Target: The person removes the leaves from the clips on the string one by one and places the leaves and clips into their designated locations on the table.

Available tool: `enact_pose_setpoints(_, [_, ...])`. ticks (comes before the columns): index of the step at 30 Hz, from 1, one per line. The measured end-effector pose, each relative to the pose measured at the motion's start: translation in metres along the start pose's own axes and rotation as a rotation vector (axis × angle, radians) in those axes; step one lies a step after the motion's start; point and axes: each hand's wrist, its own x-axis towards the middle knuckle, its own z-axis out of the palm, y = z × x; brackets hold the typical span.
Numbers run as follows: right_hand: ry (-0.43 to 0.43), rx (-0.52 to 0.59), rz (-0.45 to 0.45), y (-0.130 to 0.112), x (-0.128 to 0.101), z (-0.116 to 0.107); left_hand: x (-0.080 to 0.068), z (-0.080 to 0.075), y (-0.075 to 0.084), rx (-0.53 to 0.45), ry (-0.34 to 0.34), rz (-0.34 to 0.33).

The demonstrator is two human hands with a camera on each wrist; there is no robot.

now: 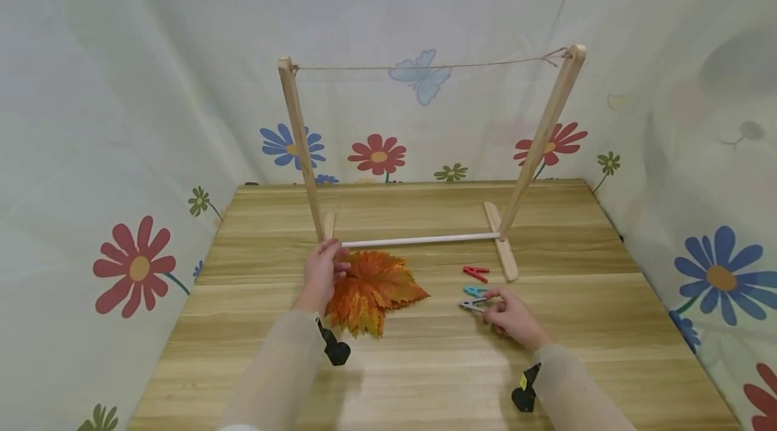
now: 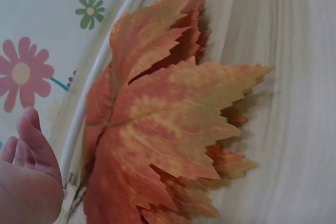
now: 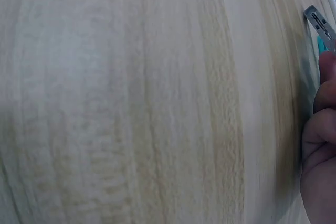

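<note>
My right hand (image 1: 512, 316) pinches a grey clothespin (image 1: 470, 305) just over the table, at the right. Its jaw end also shows at the edge of the right wrist view, past my curled fingers (image 3: 325, 95). Right behind it lies a turquoise clothespin (image 1: 475, 291), and farther back a red clothespin (image 1: 476, 273). My left hand (image 1: 320, 276) is beside a bunch of orange maple leaves (image 1: 376, 286), near the left foot of the wooden stand. In the left wrist view its fingers (image 2: 39, 148) bend loosely, apart from the leaves, and no held object is visible.
Behind the leaves stands a wooden frame with a left post (image 1: 301, 148), a right post (image 1: 543, 141), a string (image 1: 364, 68) across the top and a white rod (image 1: 419, 240) low down. Flowered cloth (image 1: 200, 46) surrounds the wood-grain table (image 1: 419, 377).
</note>
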Motion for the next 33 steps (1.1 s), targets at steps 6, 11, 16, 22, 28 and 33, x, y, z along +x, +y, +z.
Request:
enact_pose_setpoints(6, [-0.006, -0.079, 0.000, 0.002, 0.001, 0.001, -0.002, 0.004, 0.008, -0.014, -0.059, 0.009])
enact_pose_setpoints(11, [0.016, -0.128, -0.002, 0.002, 0.001, 0.002, -0.005, 0.008, 0.012, 0.004, -0.095, 0.034])
enact_pose_setpoints(16, [0.037, -0.188, 0.001, -0.003, -0.003, 0.004, -0.007, 0.011, 0.017, -0.020, -0.131, 0.068])
enact_pose_setpoints(22, [0.049, -0.222, 0.011, 0.001, -0.004, 0.001, 0.006, 0.010, 0.008, -0.052, -0.106, 0.076])
enact_pose_setpoints(28, [0.056, -0.264, 0.025, 0.000, -0.002, 0.000, 0.007, 0.004, 0.005, -0.042, -0.092, 0.064])
enact_pose_setpoints(33, [0.048, -0.283, 0.022, -0.001, -0.002, -0.001, 0.008, 0.002, 0.006, -0.061, -0.078, 0.052])
